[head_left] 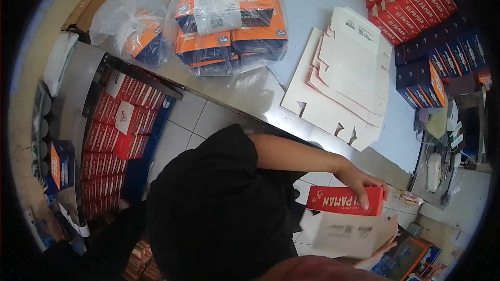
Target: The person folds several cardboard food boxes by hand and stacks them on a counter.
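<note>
A partly folded red-and-white cardboard food box (349, 232) is between my two hands at the lower right. My left hand (361, 187) grips its red side panel, with the thumb on the printed face and the fingers over the far end. My right hand (381, 251) is under the pale panel at the lower edge, partly hidden by the cardboard. The pale panel lies open beside the red side and bears faint print. Above my left forearm, a stack of flat white die-cut box blanks (347, 74) lies on the metal-edged table (250, 89).
Clear plastic bags of orange-and-blue boxes (232, 23) stand on the table. Red boxes (410, 6) and dark blue boxes (420, 82) are stacked at the right. More red boxes (105, 136) fill a shelf at the left. A black-sleeved person's hand (54, 226) is at the far left.
</note>
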### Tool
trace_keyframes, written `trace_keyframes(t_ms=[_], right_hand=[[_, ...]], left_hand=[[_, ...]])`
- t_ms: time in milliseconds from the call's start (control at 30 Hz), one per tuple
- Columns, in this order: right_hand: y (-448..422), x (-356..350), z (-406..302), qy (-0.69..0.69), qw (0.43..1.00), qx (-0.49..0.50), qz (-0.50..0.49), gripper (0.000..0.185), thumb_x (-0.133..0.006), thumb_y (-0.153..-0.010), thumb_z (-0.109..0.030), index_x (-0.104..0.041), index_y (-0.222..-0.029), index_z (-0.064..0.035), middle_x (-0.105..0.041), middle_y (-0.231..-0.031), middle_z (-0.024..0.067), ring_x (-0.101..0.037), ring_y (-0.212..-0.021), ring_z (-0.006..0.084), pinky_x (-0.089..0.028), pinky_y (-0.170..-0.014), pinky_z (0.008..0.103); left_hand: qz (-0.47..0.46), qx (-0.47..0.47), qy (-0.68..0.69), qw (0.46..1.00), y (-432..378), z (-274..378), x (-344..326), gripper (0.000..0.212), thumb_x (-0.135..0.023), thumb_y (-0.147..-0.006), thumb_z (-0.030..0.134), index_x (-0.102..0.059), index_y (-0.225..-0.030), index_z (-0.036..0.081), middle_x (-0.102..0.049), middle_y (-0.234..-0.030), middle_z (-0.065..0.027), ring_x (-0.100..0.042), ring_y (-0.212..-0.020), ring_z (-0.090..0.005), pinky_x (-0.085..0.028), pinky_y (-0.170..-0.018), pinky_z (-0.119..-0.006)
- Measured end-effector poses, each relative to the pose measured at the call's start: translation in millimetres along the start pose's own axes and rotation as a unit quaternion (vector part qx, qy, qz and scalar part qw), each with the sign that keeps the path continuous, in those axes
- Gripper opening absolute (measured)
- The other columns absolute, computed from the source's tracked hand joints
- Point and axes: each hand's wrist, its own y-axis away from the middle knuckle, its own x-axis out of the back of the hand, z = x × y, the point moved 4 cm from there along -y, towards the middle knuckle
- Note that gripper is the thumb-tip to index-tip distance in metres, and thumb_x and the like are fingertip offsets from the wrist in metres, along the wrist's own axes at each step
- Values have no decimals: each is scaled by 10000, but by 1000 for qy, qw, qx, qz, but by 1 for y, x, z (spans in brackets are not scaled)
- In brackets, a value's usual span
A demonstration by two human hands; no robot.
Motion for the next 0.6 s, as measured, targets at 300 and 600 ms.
trace_keyframes(t_ms=[300, 600], right_hand=[[27, -55, -30, 508, 832, 176, -133, 339, -506, -938, 64, -688, -1214, -13, -548, -1412, 248, -560, -1299, 384, -465, -1066, 462], [41, -73, -18, 302, 938, 112, -130, 790, -705, -946, -295, -268, -1596, -189, -322, -1579, 244, -426, -1409, 377, -478, -1056, 458]], left_hand=[[47, -12, -294, 954, 19, 25, -8, 976, -967, -532, 474, -484, -1317, 153, -390, -1337, -131, -492, -1244, -340, -481, -1014, -420], [207, -67, -197, 956, 5, -9, -3, 906, -883, -625, 627, -512, -1335, 203, -463, -1319, -138, -465, -1263, -336, -466, -999, -458]])
